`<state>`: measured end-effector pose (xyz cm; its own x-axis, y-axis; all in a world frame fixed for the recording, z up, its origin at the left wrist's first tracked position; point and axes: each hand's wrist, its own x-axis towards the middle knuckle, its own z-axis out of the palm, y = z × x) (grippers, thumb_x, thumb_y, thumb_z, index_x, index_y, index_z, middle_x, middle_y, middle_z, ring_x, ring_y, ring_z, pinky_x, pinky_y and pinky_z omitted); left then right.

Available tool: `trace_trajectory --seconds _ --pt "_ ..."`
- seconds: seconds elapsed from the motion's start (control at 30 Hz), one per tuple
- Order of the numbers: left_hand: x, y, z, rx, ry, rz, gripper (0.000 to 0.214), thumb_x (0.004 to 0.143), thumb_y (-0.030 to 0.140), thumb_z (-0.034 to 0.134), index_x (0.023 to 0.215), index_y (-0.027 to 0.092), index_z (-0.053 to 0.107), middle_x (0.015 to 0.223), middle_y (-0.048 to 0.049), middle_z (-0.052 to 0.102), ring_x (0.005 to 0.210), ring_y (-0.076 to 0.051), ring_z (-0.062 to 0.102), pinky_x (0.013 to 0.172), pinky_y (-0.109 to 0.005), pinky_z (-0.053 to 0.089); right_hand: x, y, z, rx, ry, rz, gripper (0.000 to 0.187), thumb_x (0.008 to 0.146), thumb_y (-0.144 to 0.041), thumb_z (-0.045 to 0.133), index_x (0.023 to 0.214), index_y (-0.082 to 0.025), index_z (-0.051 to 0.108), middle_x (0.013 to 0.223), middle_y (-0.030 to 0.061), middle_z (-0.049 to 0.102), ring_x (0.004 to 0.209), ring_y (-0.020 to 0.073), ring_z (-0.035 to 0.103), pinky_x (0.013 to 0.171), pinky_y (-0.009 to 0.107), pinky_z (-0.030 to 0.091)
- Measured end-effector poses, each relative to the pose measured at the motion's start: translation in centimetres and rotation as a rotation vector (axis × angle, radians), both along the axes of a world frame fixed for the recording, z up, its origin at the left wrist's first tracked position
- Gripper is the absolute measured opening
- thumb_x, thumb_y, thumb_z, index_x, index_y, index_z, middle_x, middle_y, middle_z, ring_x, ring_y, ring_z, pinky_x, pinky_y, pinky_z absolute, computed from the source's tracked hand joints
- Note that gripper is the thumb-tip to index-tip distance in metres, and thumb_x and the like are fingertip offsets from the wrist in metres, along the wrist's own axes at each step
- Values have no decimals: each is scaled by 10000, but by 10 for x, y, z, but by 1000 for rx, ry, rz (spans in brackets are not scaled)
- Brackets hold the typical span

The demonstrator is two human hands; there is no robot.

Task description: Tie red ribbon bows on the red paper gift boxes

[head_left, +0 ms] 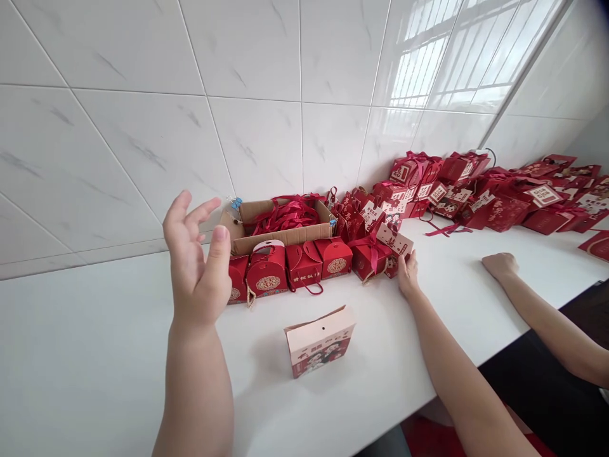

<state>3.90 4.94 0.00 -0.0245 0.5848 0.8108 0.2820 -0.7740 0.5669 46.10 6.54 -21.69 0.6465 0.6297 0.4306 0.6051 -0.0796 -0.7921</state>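
My left hand (197,266) is raised above the table on the left, palm up, its fingers loosely curled and apart with nothing in them. On the right, my right hand (408,274) grips the side of a red gift box with a pale flap (396,241), at the end of the front row; its fingertips are partly hidden. Beside that box stands a red box tied with a ribbon bow (370,257). Between my arms, a pink-and-red paper gift box (321,346) with a cartoon print and a small hole near its top stands alone on the white table.
A cardboard box (280,240) by the tiled wall holds red ribbons (290,216), with blue clips at its corners. Several red boxes (268,274) line its front. More ribboned gift boxes (504,203) fill the back right. Another person's closed hand (500,264) rests on the table.
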Motion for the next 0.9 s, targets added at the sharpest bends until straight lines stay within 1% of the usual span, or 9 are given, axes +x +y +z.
trace_trajectory --seconds 0.07,0.17,0.27,0.37,0.47,0.63,0.73,0.83,0.9 --pt "1 -1 1 12 7 -2 610 885 500 525 1395 245 309 1343 -148 513 1340 -280 388 1048 -588 293 -3 -4 3 15 42 -27 813 857 -635 276 1492 -165 86 1516 192 179 1427 338 154 1111 568 198" --pt "1 -4 3 47 13 8 595 890 503 515 1388 242 321 1317 -129 519 1327 -271 402 1075 -568 272 -18 -13 8 54 8 49 1046 770 -691 446 1497 -181 -107 1556 156 -79 1456 314 -63 1148 538 112" --pt "0 -8 5 114 12 -8 556 894 492 519 1370 264 348 1354 -84 459 1312 -248 422 1128 -524 209 -41 -18 12 19 -135 180 1302 625 -718 632 1480 -196 -199 1535 147 -238 1437 335 -178 1147 545 74" --pt "-2 -11 6 169 15 -26 547 886 489 538 1360 282 363 1405 -59 366 1309 -252 427 1140 -510 194 -59 -16 12 -37 -203 152 1364 575 -709 692 1477 -225 -209 1505 137 -331 1413 360 -244 1132 572 84" --pt "-4 -14 8 188 30 -21 571 866 533 545 1358 307 365 1376 -41 372 1310 -266 422 1136 -529 191 -65 -10 10 -76 -220 58 1364 557 -704 706 1485 -241 -180 1505 148 -329 1409 392 -230 1109 612 93" --pt "-5 -17 9 195 27 8 595 845 569 551 1344 302 366 1373 -45 368 1308 -268 420 1130 -541 193 -62 2 2 -215 -199 -12 1236 559 -778 628 1517 -264 39 1549 147 -227 1412 459 -131 1071 666 97" --pt "-5 -21 10 180 -18 21 595 834 585 555 1316 283 381 1370 -55 379 1301 -265 429 1133 -541 197 -61 6 -3 -269 -186 -22 1218 566 -806 586 1518 -277 40 1564 144 -184 1413 471 -96 1042 701 112" --pt "-8 -28 14 154 -89 26 571 824 586 566 1270 264 413 1342 -70 432 1283 -260 446 1120 -537 246 -60 6 -5 -226 -181 -17 1232 556 -751 648 1519 -258 58 1571 152 -145 1420 457 -79 1060 685 113" --pt "-9 -33 17 157 -117 37 577 816 586 574 1255 242 427 1280 -85 503 1279 -260 444 1108 -538 271 -59 5 -6 -127 -168 15 1182 582 -681 688 1513 -233 114 1572 173 -105 1423 448 -66 1075 665 106"
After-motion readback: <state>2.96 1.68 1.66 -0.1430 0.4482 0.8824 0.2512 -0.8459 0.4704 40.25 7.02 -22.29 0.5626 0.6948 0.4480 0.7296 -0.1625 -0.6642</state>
